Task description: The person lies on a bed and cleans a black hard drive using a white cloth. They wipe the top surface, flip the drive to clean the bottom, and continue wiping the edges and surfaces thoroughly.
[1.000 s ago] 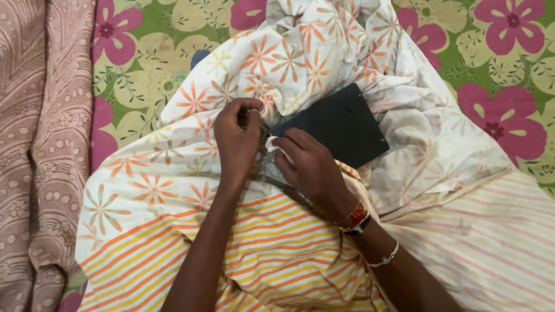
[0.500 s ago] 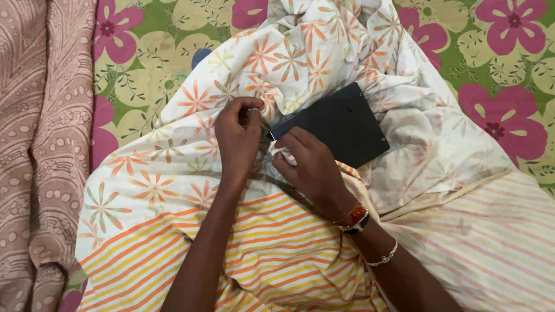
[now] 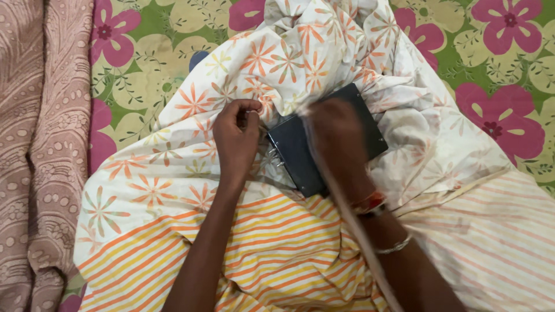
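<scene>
right hand [image 3: 338,136] has swung, blurred, over the dark flat case [image 3: 298,155].

Printed floral sheet [image 3: 300,52]: thin, matt woven cloth, soft and heavily creased, its striped end [image 3: 277,254] of the same dull weave. Dark board [image 3: 300,153]: stiff and flat with a smooth matt face, small bright metal fittings at its corners and edge, the material itself not determinable. Pink blanket [image 3: 40,144]: thicker cloth with a raised, embossed texture; flowered bedcover [image 3: 497,69]: flat, matt printed fabric.
</scene>
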